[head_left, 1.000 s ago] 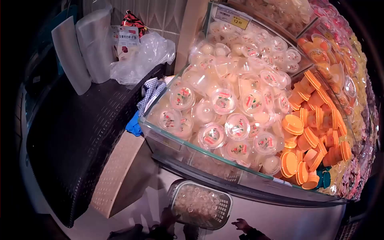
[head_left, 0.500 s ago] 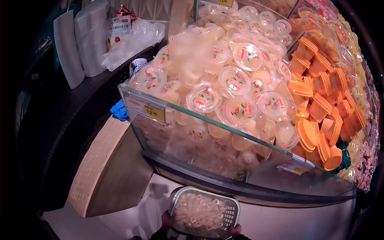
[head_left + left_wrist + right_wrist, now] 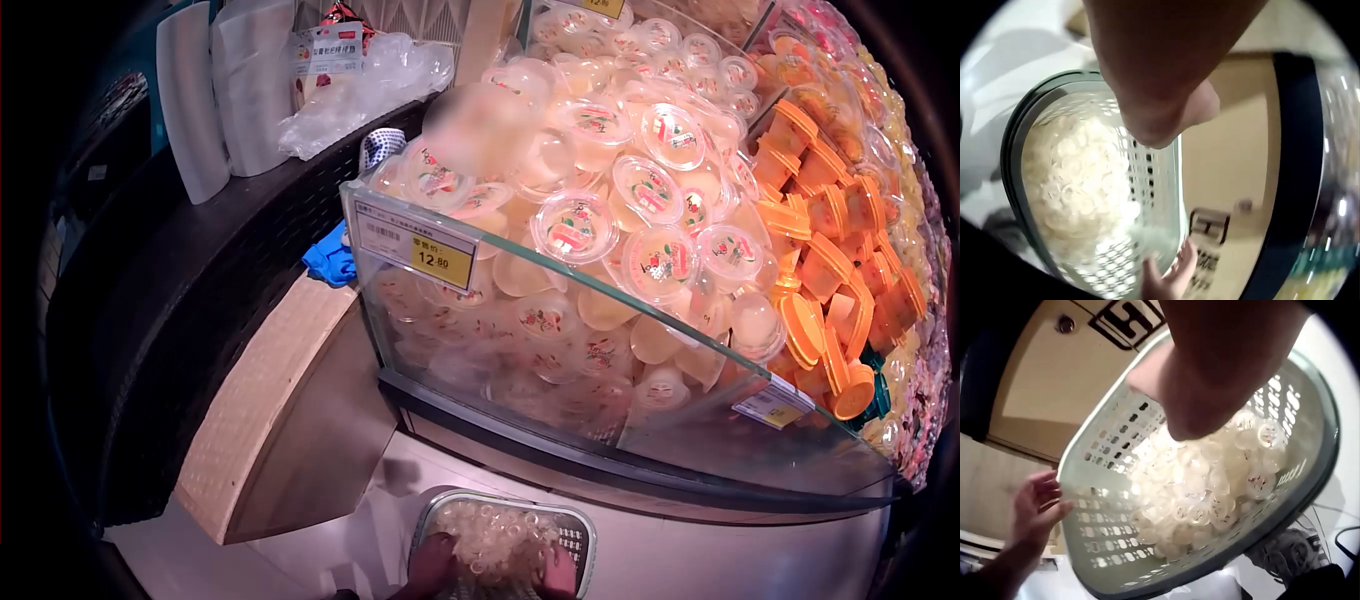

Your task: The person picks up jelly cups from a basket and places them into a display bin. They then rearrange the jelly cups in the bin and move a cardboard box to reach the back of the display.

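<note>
A pale green basket (image 3: 592, 540) full of small clear-lidded cups (image 3: 490, 530) sits low in the head view. My left hand (image 3: 433, 562) is over its left part, my right hand (image 3: 556, 572) over its right part. The right wrist view shows the left hand (image 3: 1034, 509) beside the basket's rim (image 3: 1072, 450), thumb and fingers spread apart. In the left wrist view the right hand (image 3: 1169, 275) is at the rim, its thumb apart from loosely bent fingers. Whether either hand touches the cups is hidden.
A glass-fronted bin (image 3: 560, 300) heaped with jelly cups stands ahead, with orange-lidded cups (image 3: 825, 265) to its right. A black shelf (image 3: 230, 240) with plastic bags is at left; a wooden box (image 3: 270, 400) stands below it.
Both hands have moved inward from the basket's sides to over its cups. The basket sits lower in the head view, and the glass bin looks larger than a second ago.
</note>
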The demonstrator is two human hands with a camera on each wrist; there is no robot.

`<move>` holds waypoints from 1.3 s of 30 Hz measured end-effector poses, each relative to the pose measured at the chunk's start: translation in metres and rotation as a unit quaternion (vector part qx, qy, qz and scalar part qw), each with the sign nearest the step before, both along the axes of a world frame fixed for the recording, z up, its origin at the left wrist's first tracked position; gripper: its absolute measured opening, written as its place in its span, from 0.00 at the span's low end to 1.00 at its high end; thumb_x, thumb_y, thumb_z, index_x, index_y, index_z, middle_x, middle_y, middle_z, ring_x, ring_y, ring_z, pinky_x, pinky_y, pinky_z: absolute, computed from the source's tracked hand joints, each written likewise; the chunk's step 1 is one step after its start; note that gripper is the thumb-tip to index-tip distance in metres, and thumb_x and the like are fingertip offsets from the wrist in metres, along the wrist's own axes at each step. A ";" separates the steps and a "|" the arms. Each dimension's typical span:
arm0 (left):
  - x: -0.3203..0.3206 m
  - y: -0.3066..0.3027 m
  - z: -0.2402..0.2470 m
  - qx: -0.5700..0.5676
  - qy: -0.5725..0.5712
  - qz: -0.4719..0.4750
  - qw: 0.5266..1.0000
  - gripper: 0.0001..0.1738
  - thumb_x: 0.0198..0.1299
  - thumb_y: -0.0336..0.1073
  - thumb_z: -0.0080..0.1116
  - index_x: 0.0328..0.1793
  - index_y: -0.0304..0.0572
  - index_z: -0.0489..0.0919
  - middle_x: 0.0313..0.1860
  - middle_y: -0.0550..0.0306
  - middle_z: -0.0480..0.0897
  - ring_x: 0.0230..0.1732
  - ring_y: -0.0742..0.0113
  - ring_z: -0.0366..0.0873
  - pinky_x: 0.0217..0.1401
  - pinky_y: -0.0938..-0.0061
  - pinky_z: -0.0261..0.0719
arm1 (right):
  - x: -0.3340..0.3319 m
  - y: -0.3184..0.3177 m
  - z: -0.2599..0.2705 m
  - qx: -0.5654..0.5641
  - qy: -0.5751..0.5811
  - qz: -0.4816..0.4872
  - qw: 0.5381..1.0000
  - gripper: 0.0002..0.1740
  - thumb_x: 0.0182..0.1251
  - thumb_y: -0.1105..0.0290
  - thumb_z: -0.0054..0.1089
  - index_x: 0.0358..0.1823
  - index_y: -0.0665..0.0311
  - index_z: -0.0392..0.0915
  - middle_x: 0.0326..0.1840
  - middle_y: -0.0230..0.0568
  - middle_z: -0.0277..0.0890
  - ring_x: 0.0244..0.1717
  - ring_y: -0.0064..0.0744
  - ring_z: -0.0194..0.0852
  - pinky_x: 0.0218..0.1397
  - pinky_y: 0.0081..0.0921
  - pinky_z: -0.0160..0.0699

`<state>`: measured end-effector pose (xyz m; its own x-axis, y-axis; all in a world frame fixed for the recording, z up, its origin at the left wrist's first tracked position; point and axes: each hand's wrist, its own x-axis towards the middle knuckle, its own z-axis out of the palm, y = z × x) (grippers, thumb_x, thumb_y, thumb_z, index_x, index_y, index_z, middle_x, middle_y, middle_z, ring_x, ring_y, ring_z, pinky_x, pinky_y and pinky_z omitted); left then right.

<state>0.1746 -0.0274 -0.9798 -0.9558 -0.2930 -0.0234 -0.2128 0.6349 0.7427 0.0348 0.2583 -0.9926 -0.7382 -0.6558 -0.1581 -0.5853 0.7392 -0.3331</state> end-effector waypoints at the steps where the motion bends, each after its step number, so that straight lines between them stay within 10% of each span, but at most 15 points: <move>1: -0.009 0.003 -0.003 0.001 0.006 0.002 1.000 0.26 0.53 0.45 0.61 0.55 0.39 0.77 0.55 0.37 0.74 0.58 0.40 0.72 0.56 0.54 0.75 | -0.004 -0.002 -0.017 0.001 0.006 0.002 1.000 0.51 0.45 0.57 0.72 0.71 0.62 0.57 0.66 0.67 0.60 0.67 0.65 0.60 0.68 0.52 0.64; 4: -0.007 0.011 -0.022 -0.124 -0.043 -0.121 0.984 0.22 0.51 0.43 0.59 0.51 0.40 0.79 0.49 0.38 0.76 0.51 0.37 0.73 0.52 0.48 0.74 | 0.007 -0.027 -0.056 0.200 -0.171 0.082 0.961 0.53 0.41 0.42 0.73 0.69 0.54 0.62 0.65 0.73 0.59 0.67 0.71 0.57 0.64 0.62 0.64; 6: 0.025 0.035 -0.157 -0.110 -0.143 -0.096 0.979 0.20 0.53 0.44 0.58 0.50 0.44 0.79 0.54 0.36 0.73 0.54 0.29 0.69 0.55 0.40 0.70 | 0.006 -0.042 -0.085 0.283 -0.124 0.065 0.949 0.49 0.40 0.37 0.72 0.61 0.55 0.67 0.63 0.73 0.59 0.63 0.75 0.59 0.55 0.65 0.70; 10: 0.023 0.029 -0.122 -0.038 -0.170 -0.152 0.973 0.19 0.55 0.46 0.55 0.49 0.47 0.79 0.56 0.34 0.71 0.56 0.28 0.68 0.56 0.38 0.69 | 0.012 -0.046 -0.082 0.298 -0.140 0.006 0.944 0.40 0.50 0.42 0.64 0.63 0.51 0.67 0.67 0.63 0.60 0.63 0.73 0.60 0.57 0.74 0.62; 13: 0.010 0.037 -0.099 -0.109 -0.193 -0.165 0.961 0.19 0.55 0.46 0.54 0.50 0.47 0.78 0.59 0.32 0.70 0.58 0.26 0.67 0.58 0.40 0.70 | 0.018 0.005 -0.116 0.171 -0.053 0.035 0.983 0.33 0.48 0.48 0.68 0.53 0.58 0.71 0.49 0.70 0.68 0.50 0.68 0.70 0.51 0.58 0.75; 15: 0.000 0.046 -0.076 0.078 -0.264 0.164 0.947 0.17 0.54 0.42 0.54 0.48 0.44 0.79 0.57 0.33 0.71 0.56 0.31 0.71 0.58 0.46 0.73 | 0.011 0.069 -0.188 0.063 -0.130 0.016 0.989 0.29 0.49 0.53 0.66 0.51 0.59 0.73 0.46 0.71 0.70 0.48 0.65 0.74 0.53 0.53 0.76; 17: 0.005 0.044 -0.109 0.089 -0.274 0.139 0.948 0.15 0.54 0.41 0.53 0.45 0.43 0.80 0.54 0.37 0.76 0.54 0.40 0.75 0.58 0.52 0.75 | -0.001 0.042 -0.099 0.143 -0.238 -0.053 0.959 0.24 0.51 0.59 0.64 0.48 0.64 0.76 0.44 0.68 0.74 0.47 0.61 0.78 0.54 0.47 0.77; 20: 0.015 0.031 -0.132 -0.097 -0.180 -0.268 0.942 0.13 0.57 0.40 0.50 0.41 0.44 0.81 0.44 0.46 0.81 0.50 0.47 0.78 0.56 0.56 0.76 | -0.010 0.027 -0.053 0.138 -0.358 -0.150 0.911 0.20 0.54 0.60 0.68 0.43 0.65 0.78 0.44 0.44 0.82 0.43 0.34 0.81 0.43 0.30 0.81; 23: 0.031 0.044 -0.167 -0.082 -0.090 -0.142 0.982 0.14 0.58 0.37 0.48 0.44 0.41 0.80 0.50 0.45 0.79 0.50 0.46 0.78 0.57 0.56 0.76 | -0.017 0.015 0.014 -0.058 -0.499 -0.242 0.830 0.13 0.61 0.62 0.68 0.40 0.61 0.77 0.42 0.33 0.82 0.39 0.20 0.77 0.38 0.19 0.77; 24: 0.021 0.051 -0.154 -0.073 -0.085 -0.141 0.984 0.14 0.58 0.37 0.48 0.44 0.41 0.80 0.50 0.45 0.79 0.50 0.46 0.78 0.57 0.56 0.76 | -0.023 0.010 0.047 -0.049 -0.493 -0.245 0.833 0.13 0.61 0.62 0.68 0.40 0.61 0.77 0.42 0.33 0.82 0.39 0.20 0.77 0.38 0.19 0.77; 27: 0.005 0.050 -0.078 0.049 -0.196 0.012 0.979 0.11 0.58 0.33 0.51 0.42 0.31 0.74 0.47 0.34 0.77 0.54 0.36 0.73 0.59 0.50 0.72 | -0.022 -0.004 0.173 -0.185 -0.691 -0.292 0.635 0.08 0.68 0.67 0.62 0.43 0.59 0.75 0.39 0.29 0.78 0.36 0.16 0.73 0.39 0.16 0.73; 30: 0.002 0.053 -0.037 0.099 -0.158 0.051 0.981 0.10 0.60 0.32 0.52 0.44 0.33 0.72 0.46 0.39 0.78 0.49 0.44 0.78 0.55 0.55 0.77 | -0.009 0.009 0.262 -0.172 -0.675 -0.365 0.618 0.11 0.68 0.65 0.58 0.46 0.63 0.75 0.44 0.39 0.78 0.38 0.27 0.75 0.43 0.23 0.75; 33: 0.008 0.024 0.113 0.650 -0.243 0.041 0.718 0.09 0.64 0.35 0.56 0.45 0.38 0.73 0.37 0.61 0.75 0.39 0.71 0.78 0.40 0.69 0.80 | 0.015 0.038 0.310 -0.317 -0.659 -0.407 0.548 0.04 0.60 0.76 0.49 0.28 0.65 0.66 0.24 0.29 0.57 0.27 0.24 0.53 0.34 0.23 0.59; 35: 0.044 0.031 0.114 0.601 -0.177 -0.068 0.777 0.16 0.61 0.43 0.58 0.51 0.44 0.78 0.40 0.64 0.78 0.41 0.79 0.75 0.36 0.83 0.73 | 0.011 0.068 0.340 -0.370 -0.745 -0.412 0.371 0.30 0.58 0.72 0.58 0.62 0.70 0.60 0.63 0.62 0.63 0.45 0.44 0.71 0.48 0.33 0.75; 39: 0.072 0.007 0.343 0.609 -0.194 -0.012 0.769 0.14 0.62 0.41 0.57 0.50 0.45 0.79 0.40 0.66 0.77 0.39 0.79 0.75 0.34 0.84 0.70 | 0.009 0.066 0.412 -0.280 -0.723 -0.507 0.378 0.18 0.54 0.59 0.50 0.41 0.63 0.74 0.53 0.54 0.75 0.39 0.43 0.70 0.42 0.37 0.73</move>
